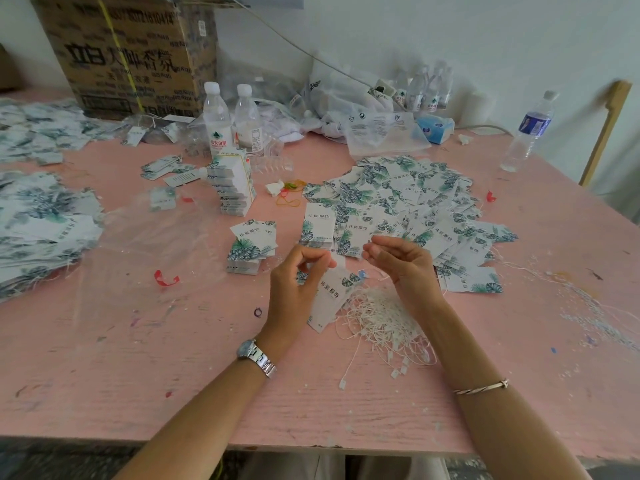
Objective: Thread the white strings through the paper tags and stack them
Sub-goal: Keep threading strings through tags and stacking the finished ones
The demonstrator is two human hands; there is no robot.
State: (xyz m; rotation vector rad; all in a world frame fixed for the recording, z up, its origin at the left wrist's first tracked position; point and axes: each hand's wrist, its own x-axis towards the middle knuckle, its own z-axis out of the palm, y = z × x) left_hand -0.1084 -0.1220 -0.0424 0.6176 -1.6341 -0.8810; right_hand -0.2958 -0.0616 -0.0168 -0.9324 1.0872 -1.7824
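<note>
One tag [332, 294] is held just above the table. Its upper edge is hidden behind the fingers of the left hand [298, 282], which pinch it, and its hole and any string through it are too fine to make out. The right hand [398, 263] hovers just beside the tag with fingers curled; I cannot tell whether it pinches a string or holds nothing. Under both hands lies one tangled heap of white strings [381, 323], too many to count. Beyond the hands are three neat stacks: a near stack [251, 247], a second stack [317, 226] and a tall stack [233, 185]. Loose tags [408, 199] spread wide behind the right hand, and more piles [41, 220] are cut off at the left edge. Two bottles [216, 116] stand behind the tall stack and a third bottle [530, 129] stands at the right; others by the wall are blurred. Everything rests on a pink table [138, 358].
</note>
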